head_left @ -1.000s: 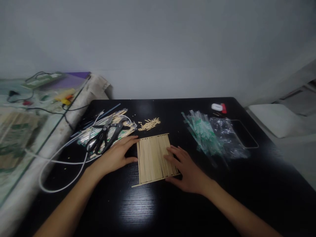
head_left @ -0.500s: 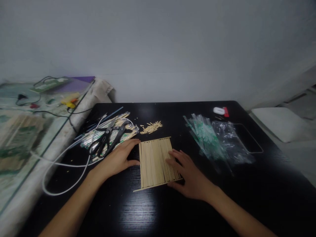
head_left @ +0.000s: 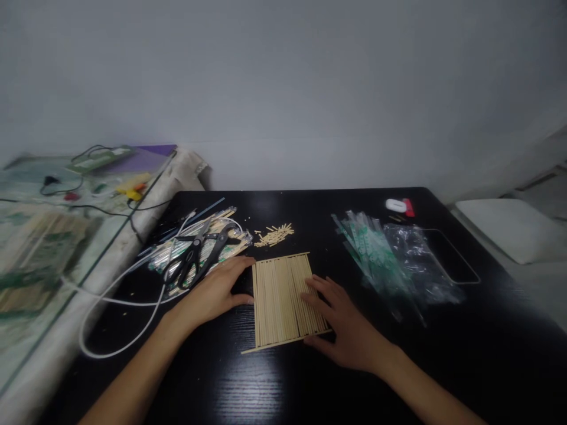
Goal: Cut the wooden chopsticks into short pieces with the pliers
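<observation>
A panel of thin wooden sticks [head_left: 283,301], laid side by side between crosswise sticks at top and bottom, lies flat on the black table. My left hand [head_left: 224,289] rests at its left edge, fingertips at the upper left corner and thumb stretched apart lower down. Across the panel's right side lies my right hand [head_left: 339,321], fingers spread over the sticks and thumb by the bottom crosswise stick. Both hands are open. Some sticks at the right are hidden under my right fingers.
Scissors [head_left: 192,257] and black-handled pliers [head_left: 217,251] lie on wrapped chopsticks [head_left: 177,251], beside a white cable [head_left: 86,321]. Behind the panel are short cut stick pieces [head_left: 275,235]. Clear and green plastic wrappers [head_left: 372,248] and a phone [head_left: 452,254] lie at right.
The whole scene has shifted slightly down and to the right in view. Both hands stay in nearly the same place on the panel.
</observation>
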`<act>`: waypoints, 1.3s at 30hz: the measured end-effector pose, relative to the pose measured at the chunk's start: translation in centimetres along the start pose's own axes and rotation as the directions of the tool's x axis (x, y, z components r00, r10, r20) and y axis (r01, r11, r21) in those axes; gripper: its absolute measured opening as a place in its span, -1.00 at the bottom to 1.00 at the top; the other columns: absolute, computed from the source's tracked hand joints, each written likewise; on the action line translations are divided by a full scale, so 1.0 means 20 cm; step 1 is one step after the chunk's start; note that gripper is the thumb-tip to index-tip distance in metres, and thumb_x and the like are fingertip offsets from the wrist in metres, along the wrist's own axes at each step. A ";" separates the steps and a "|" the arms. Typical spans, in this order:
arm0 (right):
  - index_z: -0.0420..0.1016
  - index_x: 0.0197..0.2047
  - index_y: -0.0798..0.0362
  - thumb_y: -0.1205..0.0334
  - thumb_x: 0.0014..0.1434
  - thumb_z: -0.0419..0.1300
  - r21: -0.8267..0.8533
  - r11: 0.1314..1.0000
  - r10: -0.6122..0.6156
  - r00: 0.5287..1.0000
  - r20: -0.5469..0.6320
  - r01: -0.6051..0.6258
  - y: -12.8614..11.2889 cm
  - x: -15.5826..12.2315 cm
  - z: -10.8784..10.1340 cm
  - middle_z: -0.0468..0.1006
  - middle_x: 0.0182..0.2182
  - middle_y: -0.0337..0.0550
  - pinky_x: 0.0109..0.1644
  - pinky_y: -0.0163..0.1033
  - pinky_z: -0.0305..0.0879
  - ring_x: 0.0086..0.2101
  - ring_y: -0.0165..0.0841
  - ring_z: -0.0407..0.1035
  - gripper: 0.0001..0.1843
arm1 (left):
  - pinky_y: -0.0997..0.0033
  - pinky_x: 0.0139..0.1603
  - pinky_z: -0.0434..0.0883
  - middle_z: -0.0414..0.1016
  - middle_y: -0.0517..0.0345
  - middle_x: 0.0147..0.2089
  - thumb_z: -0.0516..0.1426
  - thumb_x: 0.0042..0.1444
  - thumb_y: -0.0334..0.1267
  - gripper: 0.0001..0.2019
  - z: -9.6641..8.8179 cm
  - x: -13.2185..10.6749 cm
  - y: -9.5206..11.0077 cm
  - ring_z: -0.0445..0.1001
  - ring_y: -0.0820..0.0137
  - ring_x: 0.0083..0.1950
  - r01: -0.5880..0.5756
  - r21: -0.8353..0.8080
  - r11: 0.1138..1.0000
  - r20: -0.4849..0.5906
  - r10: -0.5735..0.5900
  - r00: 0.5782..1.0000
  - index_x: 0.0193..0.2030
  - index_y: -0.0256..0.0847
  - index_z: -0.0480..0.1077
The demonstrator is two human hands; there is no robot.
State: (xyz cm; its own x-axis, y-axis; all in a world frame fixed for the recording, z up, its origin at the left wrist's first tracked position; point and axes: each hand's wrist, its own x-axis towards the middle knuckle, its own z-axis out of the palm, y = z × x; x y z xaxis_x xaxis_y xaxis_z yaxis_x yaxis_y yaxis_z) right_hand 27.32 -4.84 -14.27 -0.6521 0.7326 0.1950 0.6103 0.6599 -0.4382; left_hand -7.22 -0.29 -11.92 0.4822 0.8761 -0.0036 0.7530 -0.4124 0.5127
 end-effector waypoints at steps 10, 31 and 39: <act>0.28 0.39 0.00 0.05 0.19 0.36 0.023 0.999 0.027 1.000 0.007 -0.027 0.00 -0.01 0.00 0.20 0.42 0.19 0.42 0.33 0.10 0.42 0.09 0.03 -0.24 | 0.01 0.42 0.27 0.34 -0.01 0.39 0.32 0.10 -0.22 -0.30 -0.06 0.09 0.04 0.33 0.09 0.39 0.011 -0.008 1.000 0.089 -0.010 0.996 0.37 -0.03 0.22; 0.16 0.48 -0.04 0.06 0.19 0.35 0.016 0.999 0.046 0.998 0.045 -0.047 0.02 -0.03 0.04 0.09 0.47 0.19 0.40 0.36 0.13 0.43 0.15 0.00 -0.14 | 0.15 0.16 0.42 0.51 0.01 0.10 0.24 0.18 -0.07 -0.61 -0.08 0.23 0.10 0.51 0.12 0.13 0.122 0.050 0.991 0.090 -0.126 0.988 0.11 -0.13 0.47; 0.17 0.48 -0.08 0.02 0.18 0.36 0.030 0.996 0.080 0.994 0.070 -0.082 0.02 -0.03 0.04 0.09 0.47 0.17 0.35 0.41 0.19 0.42 0.21 -0.01 -0.14 | 0.15 0.14 0.41 0.46 0.03 0.07 0.23 0.18 -0.11 -0.65 -0.05 0.23 0.10 0.49 0.13 0.10 0.128 0.034 0.991 0.060 -0.129 0.990 0.07 -0.12 0.46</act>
State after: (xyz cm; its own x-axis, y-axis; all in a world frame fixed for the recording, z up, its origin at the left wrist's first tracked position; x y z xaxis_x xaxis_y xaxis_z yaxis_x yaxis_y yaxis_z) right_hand 27.63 -5.15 -15.27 -0.6314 0.7693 0.0974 0.6480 0.5924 -0.4786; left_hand -3.93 3.25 -9.97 0.4065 0.9056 -0.1212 0.8233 -0.3056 0.4783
